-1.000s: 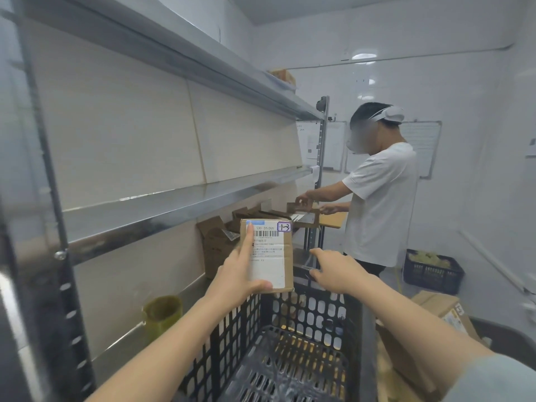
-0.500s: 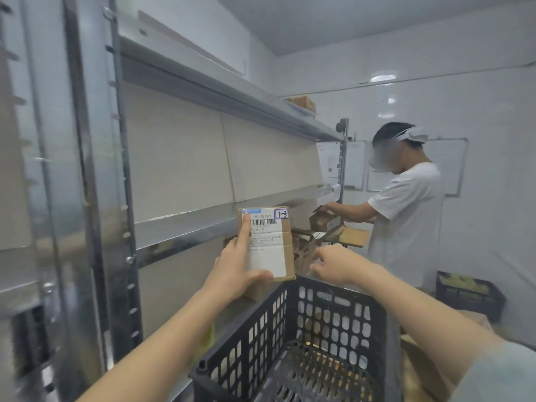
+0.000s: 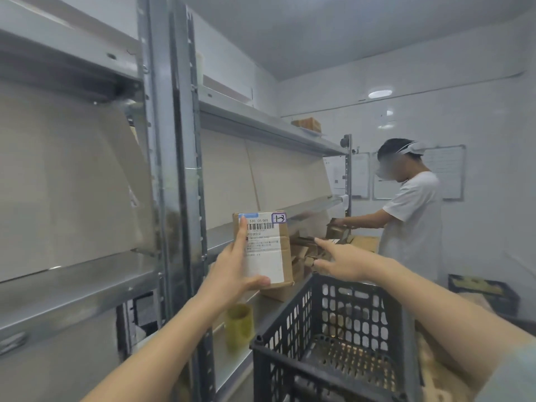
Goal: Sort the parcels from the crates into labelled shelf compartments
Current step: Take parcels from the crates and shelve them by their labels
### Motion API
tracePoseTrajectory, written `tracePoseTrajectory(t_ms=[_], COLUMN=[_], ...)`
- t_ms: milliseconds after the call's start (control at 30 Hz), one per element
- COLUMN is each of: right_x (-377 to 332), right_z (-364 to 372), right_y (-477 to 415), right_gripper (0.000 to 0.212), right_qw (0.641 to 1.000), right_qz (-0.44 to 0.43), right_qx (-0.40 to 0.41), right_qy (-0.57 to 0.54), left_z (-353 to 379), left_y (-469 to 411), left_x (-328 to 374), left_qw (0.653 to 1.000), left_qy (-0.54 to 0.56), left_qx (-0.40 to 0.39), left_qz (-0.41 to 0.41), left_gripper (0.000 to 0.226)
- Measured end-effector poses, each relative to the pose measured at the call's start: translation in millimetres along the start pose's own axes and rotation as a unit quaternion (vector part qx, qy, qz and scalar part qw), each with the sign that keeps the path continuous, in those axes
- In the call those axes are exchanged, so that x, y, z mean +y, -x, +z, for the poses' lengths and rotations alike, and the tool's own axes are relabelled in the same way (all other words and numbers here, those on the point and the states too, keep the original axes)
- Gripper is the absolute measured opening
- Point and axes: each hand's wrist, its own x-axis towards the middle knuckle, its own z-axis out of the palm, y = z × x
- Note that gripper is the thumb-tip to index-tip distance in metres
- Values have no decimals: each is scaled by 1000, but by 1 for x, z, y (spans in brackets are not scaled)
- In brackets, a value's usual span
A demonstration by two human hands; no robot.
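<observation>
My left hand (image 3: pixel 232 271) grips a small brown cardboard parcel (image 3: pixel 268 250) upright at chest height, thumb under its lower edge and forefinger along its left side. A white label with a barcode and a handwritten corner mark covers its front. My right hand (image 3: pixel 340 261) hovers just right of the parcel, fingers spread and pointing left, holding nothing. Below both hands stands a black plastic crate (image 3: pixel 333 343), with little visible inside. The metal shelf unit (image 3: pixel 174 198) rises to the left, with several brown boxes (image 3: pixel 304 253) on its lower level behind the parcel.
Another person in a white shirt (image 3: pixel 412 216) works at the far end of the shelves, handling boxes. A yellow-green cup (image 3: pixel 239 323) sits on the low shelf. A dark crate (image 3: pixel 484 291) lies on the floor at the back right, and a brown box (image 3: pixel 310 124) tops the upper shelf.
The view has swung left and up, bringing the shelf uprights into sight. My left hand has raised the parcel slightly, and my right hand's fingers have spread out beside it.
</observation>
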Motion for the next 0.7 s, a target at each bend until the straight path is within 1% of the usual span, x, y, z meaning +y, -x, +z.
tracePoseTrajectory(t_ms=[100,333,500,700], right_x=[-22,-60,-74,-85], right_z=[0,-2,-14,-31], right_y=[30,82,101,126], right_gripper=[64,63,66,61], right_qw=[1000,999,1000,998], right_qz=[6,-4,-21,-69], right_qx=[-20,-35,-14,10], right_qy=[17,-5,-3,12], left_z=[-22,-57,-81,-101], left_y=[29,78,102,131], left_x=[-2,7,23,44], left_qw=[1000,1000,1000,999], left_qy=[-8,-10,-13,-28], left_qx=[-8,-7,10,36], left_qz=[-7,-14,-14,-20], left_gripper=[129,129,130,129])
